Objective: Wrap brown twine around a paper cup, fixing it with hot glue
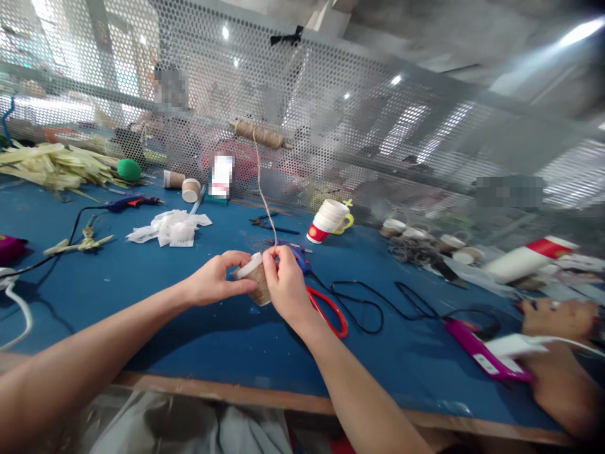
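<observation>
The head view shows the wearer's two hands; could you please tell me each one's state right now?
Left hand: closed on the small brown, white-rimmed cup.
Right hand: closed on the twine, against the cup.

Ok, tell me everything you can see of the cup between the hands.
The cup has a white band at one end and a brown, twine-like covering. It tilts over the blue table, gripped by the left hand, with the right hand against it, pinching twine that runs upward. Its inside is hidden.
</observation>
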{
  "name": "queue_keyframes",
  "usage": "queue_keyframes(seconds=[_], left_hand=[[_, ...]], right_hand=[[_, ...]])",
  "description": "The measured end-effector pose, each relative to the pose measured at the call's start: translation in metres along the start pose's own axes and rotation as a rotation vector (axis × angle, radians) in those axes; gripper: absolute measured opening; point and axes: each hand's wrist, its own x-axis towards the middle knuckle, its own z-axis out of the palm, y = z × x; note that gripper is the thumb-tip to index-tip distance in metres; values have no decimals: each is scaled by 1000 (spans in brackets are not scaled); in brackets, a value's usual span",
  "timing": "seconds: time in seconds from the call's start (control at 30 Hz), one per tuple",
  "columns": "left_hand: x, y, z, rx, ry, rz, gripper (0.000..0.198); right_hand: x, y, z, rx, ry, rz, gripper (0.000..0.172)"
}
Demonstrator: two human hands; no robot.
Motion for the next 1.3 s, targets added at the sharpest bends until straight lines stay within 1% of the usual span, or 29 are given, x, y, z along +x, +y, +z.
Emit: queue_keyframes(seconds=[0.2, 0.4, 0.63, 0.87, 0.93, 1.0, 1.03, 1.1, 1.2, 1.23, 1.3], left_hand=[[-1, 0, 5, -22, 98, -37, 22], [0, 0, 7, -65, 139, -82, 19], [0, -3, 7, -94, 155, -124, 18], [0, -2, 9, -214, 151, -222, 14], [0, -2, 9, -230, 142, -222, 13], [1, -3, 8, -203, 126, -185, 13], [1, -3, 8, -166, 115, -155, 13], [0, -2, 8, -68, 88, -93, 11], [-3, 3, 9, 21, 36, -26, 7], [-4, 5, 9, 31, 11, 2, 8], [-5, 9, 11, 38, -46, 42, 6]], right_hand=[[-4, -6, 2, -114, 24, -104, 13], [-6, -7, 5, -162, 28, -153, 11], [-9, -9, 9, -228, 22, -203, 12], [-9, -7, 11, -267, 17, -233, 14], [-9, -7, 10, -206, 2, -197, 13], [-6, -5, 9, -67, -27, -133, 11], [-4, -4, 9, 33, -57, -81, 9], [5, -1, 7, 257, -150, 78, 6], [31, 2, 2, 561, -313, 367, 11], [43, 2, 0, 643, -358, 428, 13], [71, -1, -3, 747, -409, 479, 14]])
